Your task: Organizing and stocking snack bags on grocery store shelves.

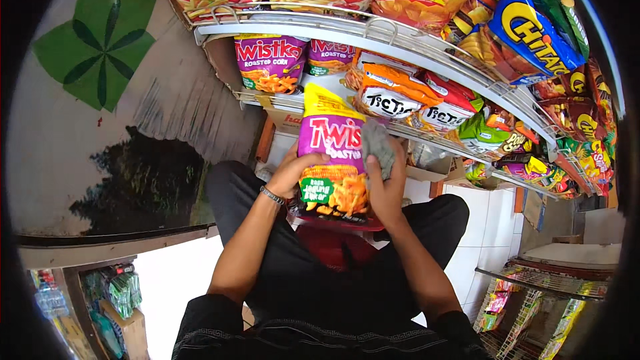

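Observation:
A large purple and yellow bag of corn snacks (333, 190) stands upright over my lap, its printed front facing me. My left hand (291, 172) grips its left side, with the thumb across the front. In my right hand (389, 187) is a crumpled grey cloth (379, 147), pressed against the upper right edge of the bag. The right thumb lies over the cloth's lower end. My fingers behind the bag are hidden.
Ahead, a wire-fronted shelf (363, 27) carries several large snack bags. Below it, a lower shelf holds purple bags (270, 65) and orange bags (393, 93). A board with a green leaf (100, 40) stands left. Wire racks (540, 287) are at lower right.

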Demonstrator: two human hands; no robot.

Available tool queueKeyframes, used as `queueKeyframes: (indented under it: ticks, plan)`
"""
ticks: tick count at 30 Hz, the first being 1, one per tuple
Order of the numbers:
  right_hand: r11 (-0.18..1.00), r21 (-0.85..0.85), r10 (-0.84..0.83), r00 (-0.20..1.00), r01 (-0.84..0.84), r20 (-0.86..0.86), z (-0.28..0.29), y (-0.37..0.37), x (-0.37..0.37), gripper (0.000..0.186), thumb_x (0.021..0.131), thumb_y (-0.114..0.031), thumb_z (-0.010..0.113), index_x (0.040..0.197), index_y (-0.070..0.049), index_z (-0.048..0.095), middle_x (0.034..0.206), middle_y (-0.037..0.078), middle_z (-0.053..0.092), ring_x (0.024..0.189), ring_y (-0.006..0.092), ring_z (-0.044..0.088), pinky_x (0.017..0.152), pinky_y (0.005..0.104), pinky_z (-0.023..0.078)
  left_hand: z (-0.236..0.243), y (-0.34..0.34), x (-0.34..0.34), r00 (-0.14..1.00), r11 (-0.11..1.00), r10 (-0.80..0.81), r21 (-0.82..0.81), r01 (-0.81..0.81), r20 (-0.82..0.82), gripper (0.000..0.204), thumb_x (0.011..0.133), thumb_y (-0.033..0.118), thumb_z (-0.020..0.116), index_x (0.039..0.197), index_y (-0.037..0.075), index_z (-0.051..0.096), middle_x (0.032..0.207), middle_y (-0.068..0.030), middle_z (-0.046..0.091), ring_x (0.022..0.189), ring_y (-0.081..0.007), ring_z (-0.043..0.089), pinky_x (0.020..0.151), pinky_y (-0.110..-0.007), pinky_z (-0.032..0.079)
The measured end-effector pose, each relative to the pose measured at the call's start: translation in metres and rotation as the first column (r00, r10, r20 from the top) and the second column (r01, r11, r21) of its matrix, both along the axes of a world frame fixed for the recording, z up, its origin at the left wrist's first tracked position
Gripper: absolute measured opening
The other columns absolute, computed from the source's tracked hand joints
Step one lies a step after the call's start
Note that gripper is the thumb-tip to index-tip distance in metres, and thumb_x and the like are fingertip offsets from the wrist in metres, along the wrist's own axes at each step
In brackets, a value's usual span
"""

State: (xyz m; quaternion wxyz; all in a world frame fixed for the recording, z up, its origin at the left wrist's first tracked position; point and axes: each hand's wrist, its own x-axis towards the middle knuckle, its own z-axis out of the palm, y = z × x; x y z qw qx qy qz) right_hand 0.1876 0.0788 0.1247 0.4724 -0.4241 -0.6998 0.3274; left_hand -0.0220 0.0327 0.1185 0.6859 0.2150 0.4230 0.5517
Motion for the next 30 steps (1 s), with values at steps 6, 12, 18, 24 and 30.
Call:
queueKeyframes:
  ticks: [6, 12, 18, 24, 30]
  plan:
    - [0.894, 0.234, 0.306, 0.903, -0.381, 0.301, 0.033, -0.04, -0.024, 0.053, 0.076, -0.006, 0.071, 0.127, -0.002, 0.056, 0.134, 0.019, 0.049, 0.131, 0.0391, 0.044, 0.109, 0.0474, 0.033, -0.029, 0.0, -0.006, 0.991, 0.991, 0.132, 0.011, -0.133, 0.027, 0.032, 0.095, 0.028, 0.057, 0.116, 0.003, 0.062, 0.109, -0.0102, 0.068, 0.097, -0.0197, 0.068, 0.081, -0.033, 0.056]
    - [0.69, 0.443, 0.329, 0.793, -0.572, 0.513, 0.043, -0.053, -0.036, 0.058, 0.066, -0.019, 0.075, 0.122, -0.02, 0.064, 0.131, 0.01, 0.055, 0.126, 0.0351, 0.05, 0.105, 0.0525, 0.039, -0.007, -0.003, -0.004, 0.99, 0.996, 0.054, -0.079, -0.044, 0.132, 0.035, 0.095, 0.029, 0.054, 0.117, 0.002, 0.061, 0.108, -0.0157, 0.068, 0.097, -0.0249, 0.066, 0.085, -0.034, 0.055]
    - [0.757, 0.494, 0.236, 0.884, -0.428, 0.404, 0.025, -0.037, -0.011, 0.061, 0.062, -0.013, 0.078, 0.121, -0.013, 0.064, 0.13, 0.014, 0.054, 0.123, 0.0382, 0.05, 0.102, 0.0551, 0.041, 0.003, 0.001, -0.002, 0.949, 0.992, 0.066, -0.122, -0.03, 0.307, 0.037, 0.094, 0.028, 0.056, 0.125, 0.007, 0.053, 0.114, -0.0081, 0.065, 0.102, -0.0199, 0.065, 0.088, -0.036, 0.053]
    - [0.782, 0.457, 0.236, 0.88, -0.423, 0.412, 0.023, -0.031, -0.012, 0.062, 0.062, -0.007, 0.076, 0.122, -0.009, 0.062, 0.13, 0.016, 0.054, 0.124, 0.0396, 0.048, 0.103, 0.0534, 0.039, 0.009, 0.004, 0.01, 0.999, 0.996, 0.024, -0.087, -0.021, 0.027, 0.044, 0.092, 0.025, 0.068, 0.129, 0.007, 0.052, 0.115, -0.0062, 0.065, 0.1, -0.0149, 0.064, 0.084, -0.031, 0.054]
    - [0.944, 0.319, 0.029, 0.985, -0.084, 0.172, 0.017, -0.02, -0.011, 0.042, 0.085, -0.012, 0.064, 0.125, -0.003, 0.058, 0.129, 0.02, 0.053, 0.125, 0.0385, 0.046, 0.106, 0.05, 0.037, -0.004, 0.002, -0.008, 0.989, 0.997, 0.019, -0.078, -0.007, 0.144, 0.047, 0.092, 0.024, 0.067, 0.131, 0.004, 0.05, 0.12, -0.0104, 0.063, 0.105, -0.0191, 0.065, 0.089, -0.034, 0.055]
